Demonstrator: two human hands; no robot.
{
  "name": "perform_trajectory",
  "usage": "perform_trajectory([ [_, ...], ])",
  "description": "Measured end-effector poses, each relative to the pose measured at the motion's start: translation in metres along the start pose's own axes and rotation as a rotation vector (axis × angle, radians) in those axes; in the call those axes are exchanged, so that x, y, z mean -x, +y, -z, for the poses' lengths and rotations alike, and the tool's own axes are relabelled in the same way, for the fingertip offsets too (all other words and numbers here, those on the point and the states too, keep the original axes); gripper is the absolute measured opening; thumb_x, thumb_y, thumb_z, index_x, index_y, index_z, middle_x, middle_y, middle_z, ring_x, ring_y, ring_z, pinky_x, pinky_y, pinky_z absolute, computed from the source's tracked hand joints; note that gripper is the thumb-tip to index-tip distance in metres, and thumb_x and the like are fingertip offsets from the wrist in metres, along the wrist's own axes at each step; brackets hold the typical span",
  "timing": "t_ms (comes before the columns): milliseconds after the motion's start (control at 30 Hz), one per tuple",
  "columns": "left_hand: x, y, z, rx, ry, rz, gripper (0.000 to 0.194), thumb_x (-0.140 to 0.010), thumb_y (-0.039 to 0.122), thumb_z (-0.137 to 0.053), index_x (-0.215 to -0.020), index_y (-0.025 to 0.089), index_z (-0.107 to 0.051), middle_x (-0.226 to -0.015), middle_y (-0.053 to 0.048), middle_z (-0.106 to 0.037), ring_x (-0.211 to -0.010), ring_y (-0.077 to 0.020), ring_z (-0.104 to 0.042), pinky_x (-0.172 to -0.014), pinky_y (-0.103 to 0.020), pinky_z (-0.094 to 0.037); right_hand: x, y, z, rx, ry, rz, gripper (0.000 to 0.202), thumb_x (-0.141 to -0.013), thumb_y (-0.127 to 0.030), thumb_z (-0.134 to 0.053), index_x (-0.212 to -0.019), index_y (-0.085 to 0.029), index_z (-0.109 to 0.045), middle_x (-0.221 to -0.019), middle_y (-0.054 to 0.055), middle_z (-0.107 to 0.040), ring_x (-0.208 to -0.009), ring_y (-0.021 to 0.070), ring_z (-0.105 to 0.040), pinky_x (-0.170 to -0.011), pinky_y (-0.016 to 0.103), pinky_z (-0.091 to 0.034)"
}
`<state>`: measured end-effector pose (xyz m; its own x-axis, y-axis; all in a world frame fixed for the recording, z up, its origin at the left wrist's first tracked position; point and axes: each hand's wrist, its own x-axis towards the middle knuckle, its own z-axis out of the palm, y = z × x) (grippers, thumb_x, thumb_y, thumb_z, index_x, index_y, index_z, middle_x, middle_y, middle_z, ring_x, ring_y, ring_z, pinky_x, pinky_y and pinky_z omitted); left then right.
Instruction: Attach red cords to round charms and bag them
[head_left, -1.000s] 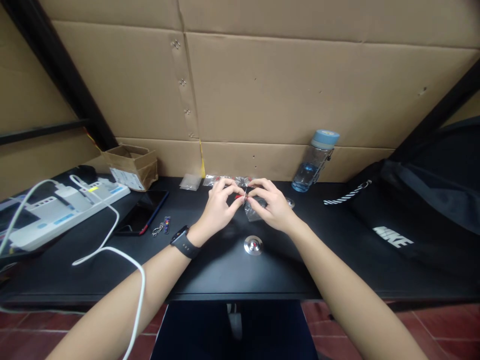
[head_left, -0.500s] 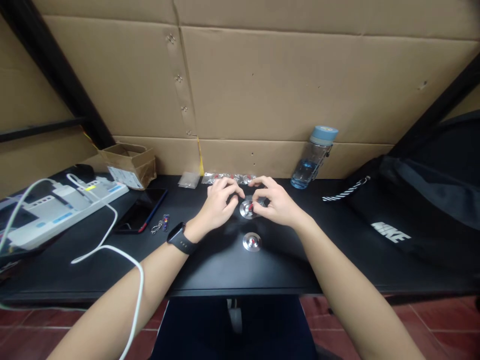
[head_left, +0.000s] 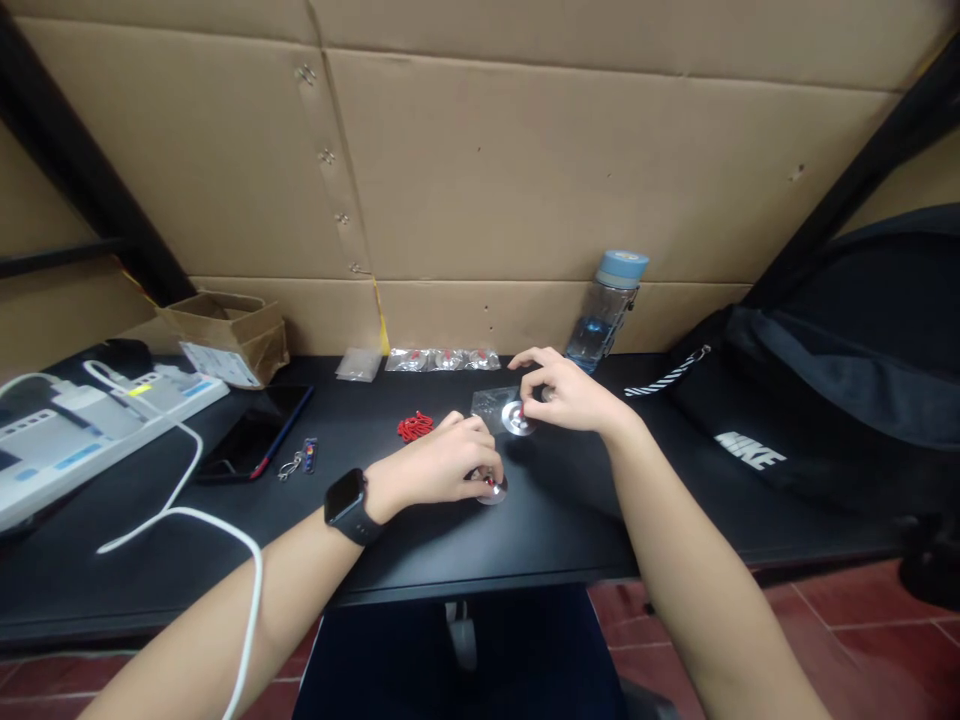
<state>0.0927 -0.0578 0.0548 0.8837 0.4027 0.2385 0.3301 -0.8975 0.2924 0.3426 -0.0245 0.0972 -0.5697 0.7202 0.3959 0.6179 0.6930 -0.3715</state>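
On the black table [head_left: 551, 520] lie two round silver discs with red centres. My left hand [head_left: 454, 460], a black watch on its wrist, has its fingers closed on the nearer disc [head_left: 493, 492]. My right hand [head_left: 566, 393] pinches at the edge of the farther disc [head_left: 516, 419], its forefinger raised. Under and beside that disc is a clear plastic bag [head_left: 486, 403]. A small heap of red cord [head_left: 415, 427] sits just left of my left hand.
Packaged discs [head_left: 442, 359] and a small clear packet [head_left: 359, 364] lie along the cardboard wall. A bottle [head_left: 604, 315] and black bag [head_left: 825, 440] are right. Left are a box [head_left: 232, 335], phone [head_left: 259, 435], keyring [head_left: 307, 456], power strip [head_left: 97, 430] and white cable [head_left: 217, 522].
My left hand has moved from the farther disc to the nearer one, uncovering the red cord. The farther disc has shifted slightly right with my right hand. The view has turned slightly.
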Motion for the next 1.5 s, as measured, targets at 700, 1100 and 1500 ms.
perform_trajectory([
  [700,-0.001,-0.018,0.015,0.051,0.650,0.484,0.009,-0.091,0.033,-0.069,-0.089,0.028,-0.077,-0.096,0.000,-0.078,-0.101,-0.0231,-0.064,-0.095,-0.041,-0.040,-0.004,-0.007,-0.004,-0.360,0.061,-0.164,0.013,-0.083,-0.020,-0.060,-0.072,-0.019,-0.068,-0.068,-0.001,-0.064,-0.063,0.0142,-0.058,-0.062,0.026,-0.043],
  [1100,-0.003,-0.033,0.007,0.336,0.846,0.561,0.015,-0.085,0.038,-0.073,-0.087,0.024,-0.077,-0.093,-0.002,-0.079,-0.086,-0.0214,-0.075,-0.087,-0.035,-0.056,-0.019,-0.023,-0.046,-0.681,0.285,-0.248,0.017,-0.085,-0.032,-0.067,-0.075,-0.018,-0.066,-0.078,0.006,-0.077,-0.072,0.0185,-0.071,-0.073,0.030,-0.055],
  [1500,-0.003,-0.033,0.003,0.248,0.862,0.595,0.011,-0.088,0.035,-0.071,-0.090,0.026,-0.077,-0.094,-0.001,-0.079,-0.090,-0.0208,-0.074,-0.090,-0.036,-0.054,-0.022,-0.029,-0.072,-0.752,0.363,-0.270,0.025,-0.089,-0.044,-0.068,-0.086,-0.019,-0.070,-0.087,0.006,-0.074,-0.079,0.0215,-0.074,-0.076,0.033,-0.061],
])
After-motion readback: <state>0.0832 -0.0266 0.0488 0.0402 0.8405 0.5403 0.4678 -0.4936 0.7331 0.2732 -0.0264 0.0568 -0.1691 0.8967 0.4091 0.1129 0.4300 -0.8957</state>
